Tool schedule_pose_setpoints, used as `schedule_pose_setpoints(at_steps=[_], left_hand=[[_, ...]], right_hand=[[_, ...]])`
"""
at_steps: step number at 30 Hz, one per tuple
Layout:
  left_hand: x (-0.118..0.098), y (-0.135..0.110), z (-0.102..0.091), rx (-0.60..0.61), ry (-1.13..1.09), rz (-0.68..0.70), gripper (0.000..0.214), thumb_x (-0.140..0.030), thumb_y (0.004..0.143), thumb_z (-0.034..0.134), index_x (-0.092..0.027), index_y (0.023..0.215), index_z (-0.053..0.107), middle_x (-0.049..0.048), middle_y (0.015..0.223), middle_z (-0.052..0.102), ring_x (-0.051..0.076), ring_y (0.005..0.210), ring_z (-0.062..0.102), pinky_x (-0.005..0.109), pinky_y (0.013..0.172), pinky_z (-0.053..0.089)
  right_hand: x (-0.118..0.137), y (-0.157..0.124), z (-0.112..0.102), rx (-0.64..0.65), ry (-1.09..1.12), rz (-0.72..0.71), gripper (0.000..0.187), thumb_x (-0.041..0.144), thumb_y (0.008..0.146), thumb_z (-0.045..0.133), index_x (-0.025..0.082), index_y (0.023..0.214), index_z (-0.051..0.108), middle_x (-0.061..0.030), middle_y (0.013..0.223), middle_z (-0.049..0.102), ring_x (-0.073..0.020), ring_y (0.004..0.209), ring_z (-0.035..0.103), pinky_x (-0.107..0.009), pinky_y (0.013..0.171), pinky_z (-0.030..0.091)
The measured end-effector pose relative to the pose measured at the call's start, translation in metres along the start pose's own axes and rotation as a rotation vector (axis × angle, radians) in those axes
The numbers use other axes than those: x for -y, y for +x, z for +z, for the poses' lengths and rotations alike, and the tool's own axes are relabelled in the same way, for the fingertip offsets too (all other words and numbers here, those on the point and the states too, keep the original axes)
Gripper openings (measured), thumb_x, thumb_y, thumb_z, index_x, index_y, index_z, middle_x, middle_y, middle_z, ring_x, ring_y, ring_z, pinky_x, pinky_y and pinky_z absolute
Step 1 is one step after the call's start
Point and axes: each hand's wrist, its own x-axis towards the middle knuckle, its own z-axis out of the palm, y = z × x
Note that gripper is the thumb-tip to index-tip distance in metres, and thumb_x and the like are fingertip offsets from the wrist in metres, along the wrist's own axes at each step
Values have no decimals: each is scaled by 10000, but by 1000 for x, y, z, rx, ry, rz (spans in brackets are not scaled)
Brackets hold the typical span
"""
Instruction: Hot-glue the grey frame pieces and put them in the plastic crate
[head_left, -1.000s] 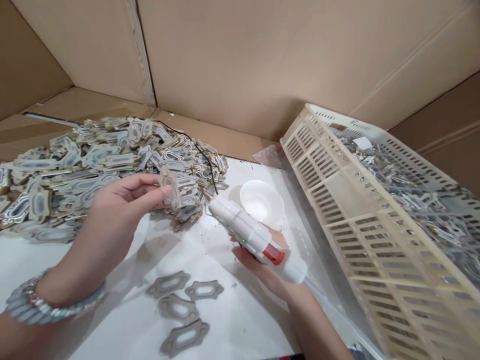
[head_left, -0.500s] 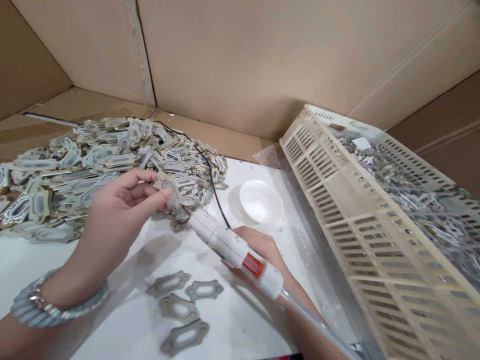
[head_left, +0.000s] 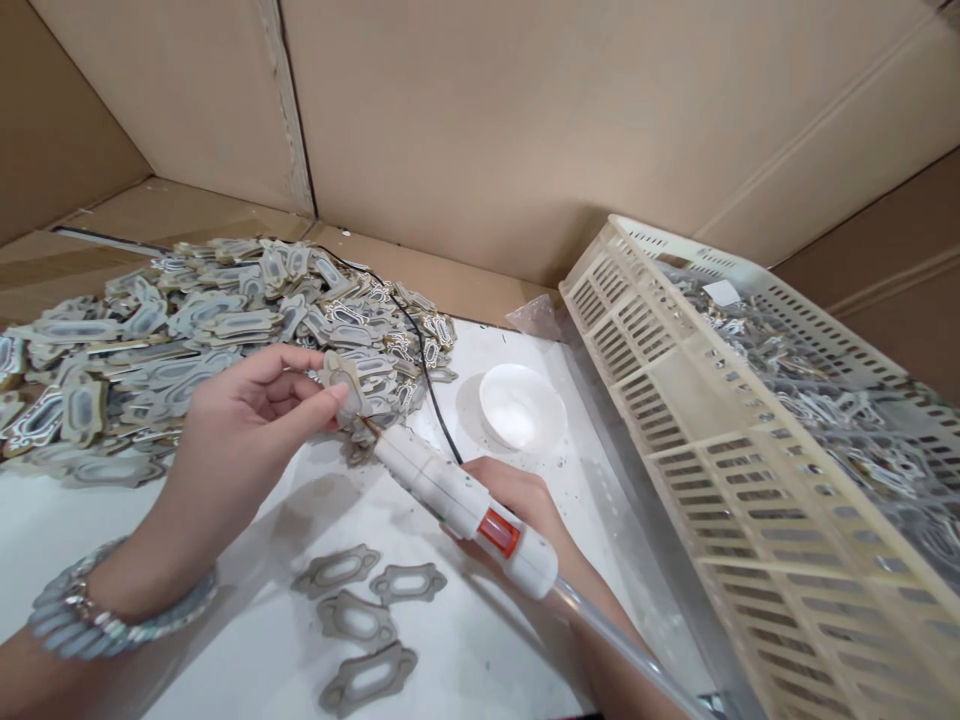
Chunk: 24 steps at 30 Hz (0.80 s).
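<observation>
My left hand (head_left: 240, 425) pinches a small flat grey shaped piece (head_left: 343, 383) between thumb and fingers, held up over the white work surface (head_left: 420, 620). My right hand (head_left: 517, 500) grips a white glue gun (head_left: 457, 495) with an orange switch; its tip touches the lower edge of the held piece. A clear glue stick (head_left: 622, 650) sticks out of the gun's back end. A beaded bracelet (head_left: 112, 615) sits on my left wrist.
A big heap of similar pieces (head_left: 172, 330) lies at the left. Several grey pieces (head_left: 360, 620) lie flat near me. A small white dish (head_left: 523, 405) stands beside a tilted cream plastic crate (head_left: 750, 450) full of parts. A black cord (head_left: 420, 350) crosses the heap. Cardboard walls (head_left: 525, 120) surround.
My right hand swung the glue gun leftward until its tip met the piece in my left hand. The left hand stayed almost still.
</observation>
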Motion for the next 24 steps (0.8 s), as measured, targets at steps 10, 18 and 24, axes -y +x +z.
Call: schedule_pose_setpoints(at_steps=[10, 18, 24], left_hand=[[1, -1, 1, -20, 54, 64, 227, -356, 665, 774, -224, 830, 690, -30, 572, 655, 134, 486, 604, 206, 455, 516], [-1, -3, 1, -22, 107, 85, 211, -363, 683, 775, -234, 836, 709, -33, 587, 661, 138, 498, 604, 232, 491, 496], [-1, -7, 1, -59, 223, 147, 219, -388, 709, 771, -252, 875, 726, -34, 632, 679, 155, 550, 626, 275, 548, 492]], right_hand=[[1, 1, -1, 4, -3, 23, 91, 161, 857, 644, 201, 775, 657, -14, 823, 712, -140, 731, 657, -222, 662, 505], [6, 3, -2, 19, -20, 69, 118, 172, 840, 633, 211, 730, 616, -8, 777, 685, -142, 688, 633, -236, 642, 502], [6, 4, -3, 23, -25, 81, 131, 189, 842, 625, 213, 716, 600, 3, 739, 651, -135, 657, 609, -225, 613, 477]])
